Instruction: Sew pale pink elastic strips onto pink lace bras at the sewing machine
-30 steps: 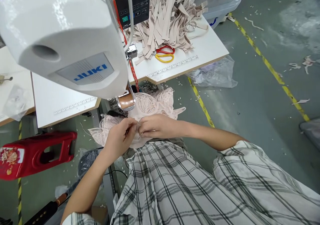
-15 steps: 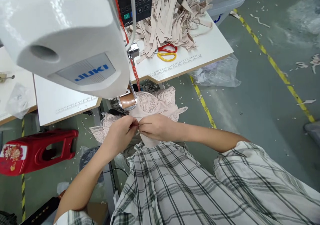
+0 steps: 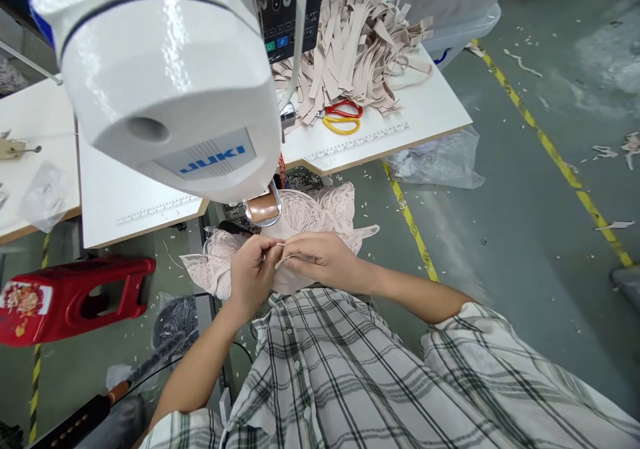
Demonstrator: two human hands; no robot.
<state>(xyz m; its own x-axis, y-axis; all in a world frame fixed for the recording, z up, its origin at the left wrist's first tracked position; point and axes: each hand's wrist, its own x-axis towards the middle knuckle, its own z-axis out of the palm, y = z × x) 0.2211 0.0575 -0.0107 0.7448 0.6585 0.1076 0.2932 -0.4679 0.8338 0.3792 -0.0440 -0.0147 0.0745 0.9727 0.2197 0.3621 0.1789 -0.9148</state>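
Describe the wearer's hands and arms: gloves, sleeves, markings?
Ungloved left hand, ungloved right hand. Forearms are uncovered up to loose white fabric sleeves with dark green-grey plaid lines, ending near the elbows. No watch or bracelet visible.

Garment (image 3: 300,210) before sewing machine (image 3: 185,96), stool (image 3: 65,294) left, scissors (image 3: 342,118) right.

The badge (image 3: 213,159) on the white sewing machine (image 3: 175,69) reads JUKI in blue capitals. On the control panel (image 3: 275,19) just right of the machine, keys show up and down arrows and a plus. Ruler scales (image 3: 357,144) run along the tabletop (image 3: 433,106) either side of the machine, their figures illegible.
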